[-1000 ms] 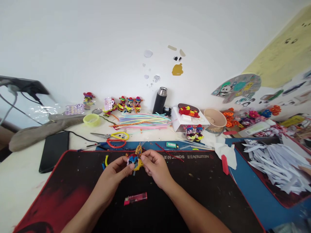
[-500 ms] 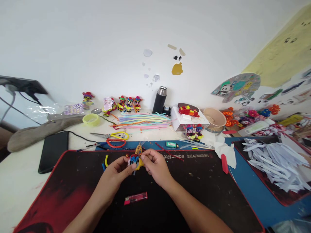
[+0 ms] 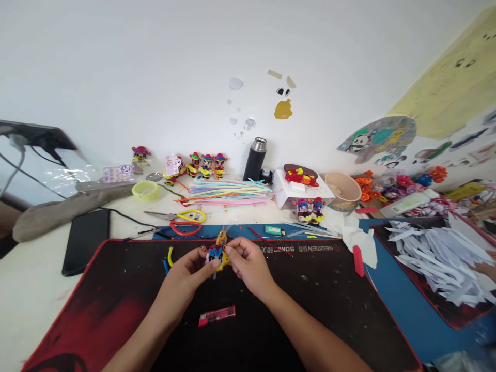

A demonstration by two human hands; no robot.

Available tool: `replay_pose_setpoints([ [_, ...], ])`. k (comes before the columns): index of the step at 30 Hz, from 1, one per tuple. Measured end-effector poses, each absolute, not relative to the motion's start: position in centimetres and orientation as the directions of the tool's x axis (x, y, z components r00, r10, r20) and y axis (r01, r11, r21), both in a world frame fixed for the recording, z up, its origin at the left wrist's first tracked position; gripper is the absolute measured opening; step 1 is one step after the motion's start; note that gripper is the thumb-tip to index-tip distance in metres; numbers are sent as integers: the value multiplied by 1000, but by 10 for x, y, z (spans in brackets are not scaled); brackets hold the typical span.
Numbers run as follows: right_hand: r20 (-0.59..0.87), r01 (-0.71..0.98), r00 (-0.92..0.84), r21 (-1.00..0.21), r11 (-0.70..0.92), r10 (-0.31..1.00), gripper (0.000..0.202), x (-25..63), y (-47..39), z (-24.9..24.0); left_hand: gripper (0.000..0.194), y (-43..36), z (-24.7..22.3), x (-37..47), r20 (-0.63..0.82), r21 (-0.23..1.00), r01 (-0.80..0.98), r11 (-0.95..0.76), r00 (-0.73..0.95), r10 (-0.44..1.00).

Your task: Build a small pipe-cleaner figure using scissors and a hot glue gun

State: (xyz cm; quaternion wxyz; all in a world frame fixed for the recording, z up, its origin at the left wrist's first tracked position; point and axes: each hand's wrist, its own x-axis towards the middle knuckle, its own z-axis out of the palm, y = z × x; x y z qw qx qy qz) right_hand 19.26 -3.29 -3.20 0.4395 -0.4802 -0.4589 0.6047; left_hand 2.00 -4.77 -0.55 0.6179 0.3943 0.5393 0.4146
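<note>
A small colourful pipe-cleaner figure (image 3: 216,254), with blue, white, orange and yellow parts, is held above the black desk mat (image 3: 321,294). My left hand (image 3: 192,273) grips its left side, the thumb pressed on its front. On the figure's right side, my right hand (image 3: 247,262) pinches the edge between thumb and fingertips. Below the hands a pink lighter (image 3: 217,315) lies on the mat. Short yellow (image 3: 170,257) and blue pieces lie left of my left hand.
Scissors (image 3: 186,216), pastel pipe cleaners (image 3: 228,192) and a green lighter (image 3: 274,230) lie beyond the mat. Further back are a black flask (image 3: 254,160), finished figures (image 3: 206,165) and a white box (image 3: 304,191). Paper strips (image 3: 442,261) are heaped at right, a phone (image 3: 86,242) at left.
The figure has shifted very slightly and tilted a little between my fingers. Both hands keep nearly the same place and grip.
</note>
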Motion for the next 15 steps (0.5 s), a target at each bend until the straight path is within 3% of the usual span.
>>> replay_pose_setpoints([
  [15,-185,-107,-151,-973,-202,971,41,193,-33,-32,43,-46,-3,21,-324,942,-76,328,61,944],
])
